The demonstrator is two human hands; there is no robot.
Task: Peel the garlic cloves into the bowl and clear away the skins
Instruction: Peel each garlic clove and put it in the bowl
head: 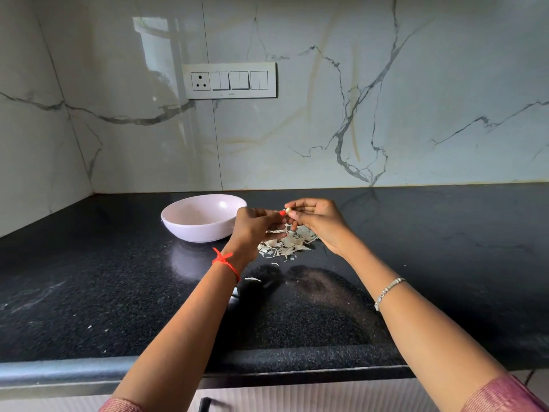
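Clove (287, 210) is small, pale, held above skins (286, 242) w/ fingertips of both hands: left hand (257, 227) and right hand (316, 220) pinch it. Bowl (184, 226) stands left, just beside left hand.

Black speckled countertop (89, 292) w/ bowl + garlic skins.
Pale pink bowl (196, 230) sits upright toward the back, left of ctr. Just right of it, apart from it, a loose pile of papery skins (286, 243). One stray skin piece (252, 279) lies nearer the front edge; tiny white flecks (89, 326) at front left.
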